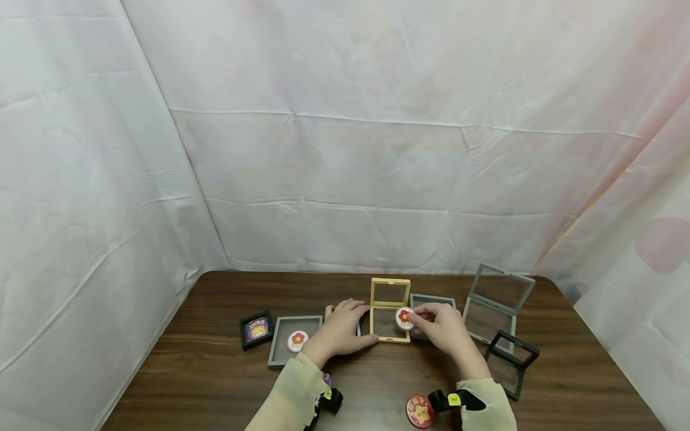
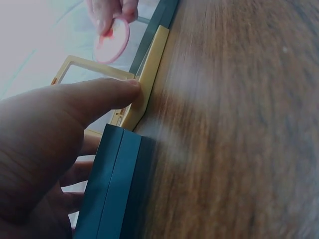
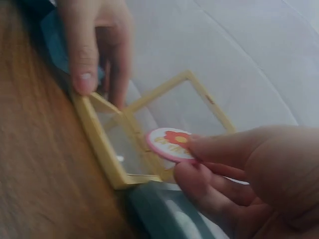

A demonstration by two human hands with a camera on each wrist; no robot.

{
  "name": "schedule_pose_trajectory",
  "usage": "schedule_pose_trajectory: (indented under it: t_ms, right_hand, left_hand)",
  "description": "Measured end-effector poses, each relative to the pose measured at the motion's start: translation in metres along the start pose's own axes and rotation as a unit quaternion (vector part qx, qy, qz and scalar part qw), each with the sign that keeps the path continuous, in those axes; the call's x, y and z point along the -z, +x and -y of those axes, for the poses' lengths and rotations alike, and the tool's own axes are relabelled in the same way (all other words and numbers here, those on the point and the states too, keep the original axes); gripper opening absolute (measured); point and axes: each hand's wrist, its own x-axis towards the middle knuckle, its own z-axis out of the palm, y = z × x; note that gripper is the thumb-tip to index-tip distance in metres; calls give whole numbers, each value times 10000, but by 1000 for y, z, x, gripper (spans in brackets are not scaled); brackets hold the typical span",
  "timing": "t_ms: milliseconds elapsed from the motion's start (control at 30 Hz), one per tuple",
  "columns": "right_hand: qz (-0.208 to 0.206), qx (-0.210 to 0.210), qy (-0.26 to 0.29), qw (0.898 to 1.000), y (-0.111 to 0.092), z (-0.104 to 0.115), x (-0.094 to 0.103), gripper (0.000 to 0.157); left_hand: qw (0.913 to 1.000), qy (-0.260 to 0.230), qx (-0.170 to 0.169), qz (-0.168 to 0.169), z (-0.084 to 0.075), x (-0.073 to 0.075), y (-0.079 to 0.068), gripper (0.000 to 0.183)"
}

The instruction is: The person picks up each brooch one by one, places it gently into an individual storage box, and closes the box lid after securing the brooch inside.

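Note:
My right hand (image 1: 444, 329) pinches a round white badge (image 3: 169, 143) with a red flower and pink rim between thumb and fingers. The badge is above the lower half of a small yellow hinged display case (image 1: 390, 341), whose clear-windowed lid stands raised behind. My left hand (image 1: 341, 328) reaches over a blue-edged case (image 2: 107, 184) beside the yellow one. Its straight thumb (image 2: 107, 94) rests on the yellow case's near left corner. The other left fingers extend toward the back, partly hidden behind the blue-edged case in the left wrist view.
At left are a black case (image 1: 256, 330) with a purple badge and a grey case (image 1: 294, 363) with another flower badge (image 1: 297, 341). A grey case (image 1: 432, 298) adjoins the yellow one. Opened grey (image 1: 490, 323) and black (image 1: 511, 359) cases stand right. A red badge (image 1: 419, 411) lies in front.

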Motion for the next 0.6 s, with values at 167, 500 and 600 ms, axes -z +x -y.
schedule_pose_trajectory:
  t_ms: [167,500,600]
  right_hand:
    - [-273,-102,245,9993,3,2,-14,16]
    - [-590,-243,142,9979,4,7,-35,14]
    - [-628,-204,133,9977,4,8,-39,12]
  left_hand:
    - [10000,14,-4,-26,0,1,0,77]
    - [10000,33,38,19,1,-1,0,77]
    - [10000,9,15,2,1,-1,0,78]
